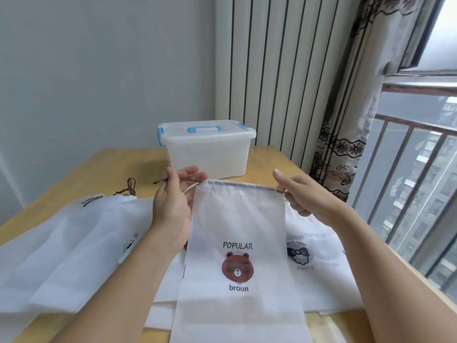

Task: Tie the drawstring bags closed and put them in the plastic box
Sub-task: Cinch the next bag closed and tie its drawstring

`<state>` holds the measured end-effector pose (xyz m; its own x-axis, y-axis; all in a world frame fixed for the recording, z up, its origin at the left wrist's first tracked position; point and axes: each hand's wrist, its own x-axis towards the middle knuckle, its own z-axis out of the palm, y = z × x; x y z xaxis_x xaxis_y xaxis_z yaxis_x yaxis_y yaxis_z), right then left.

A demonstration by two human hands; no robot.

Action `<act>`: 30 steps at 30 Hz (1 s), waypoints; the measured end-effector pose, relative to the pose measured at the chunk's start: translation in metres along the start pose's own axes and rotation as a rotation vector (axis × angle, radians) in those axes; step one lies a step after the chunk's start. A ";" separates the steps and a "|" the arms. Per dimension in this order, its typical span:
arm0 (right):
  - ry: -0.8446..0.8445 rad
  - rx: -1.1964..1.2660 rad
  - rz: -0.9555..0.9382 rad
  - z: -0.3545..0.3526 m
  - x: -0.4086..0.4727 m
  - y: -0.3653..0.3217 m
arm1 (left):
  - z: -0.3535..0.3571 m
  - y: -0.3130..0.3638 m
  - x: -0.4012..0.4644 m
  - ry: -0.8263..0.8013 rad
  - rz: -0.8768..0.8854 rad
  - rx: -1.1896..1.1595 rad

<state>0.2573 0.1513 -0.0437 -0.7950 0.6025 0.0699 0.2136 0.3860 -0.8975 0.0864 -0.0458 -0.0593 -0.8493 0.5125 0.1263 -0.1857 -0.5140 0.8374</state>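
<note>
A white drawstring bag (237, 229) with a brown bear print and the words POPULAR and broun is held up flat in front of me. My left hand (173, 201) pinches the brown drawstring (162, 180) at the bag's top left corner. My right hand (300, 196) pinches the cord end at the top right corner. The bag's mouth lies straight and ungathered. The clear plastic box (207, 149), with blue latches and handle and its lid on, stands behind the bag at the table's far middle.
Several more white bags (69, 243) lie spread over the wooden table (118, 162), one with a dark print at the right (300, 253), some with loose brown cords (129, 188). A curtain and a barred window run along the right side.
</note>
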 end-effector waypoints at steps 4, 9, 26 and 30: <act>-0.039 0.222 0.023 -0.015 -0.001 0.001 | -0.003 0.015 0.004 0.033 -0.078 -0.326; -0.068 1.022 -0.115 -0.003 -0.007 -0.017 | -0.001 0.018 -0.001 -0.002 -0.161 -0.390; -0.356 0.691 -0.259 0.028 -0.016 -0.026 | 0.012 0.030 -0.020 -0.248 -0.127 0.050; -0.363 0.642 -0.409 0.056 -0.027 -0.035 | 0.029 0.010 -0.036 -0.368 -0.053 0.163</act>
<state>0.2394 0.0830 -0.0387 -0.8961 0.1969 0.3978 -0.4083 -0.0137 -0.9128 0.1298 -0.0499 -0.0398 -0.6012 0.7628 0.2379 -0.1184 -0.3795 0.9176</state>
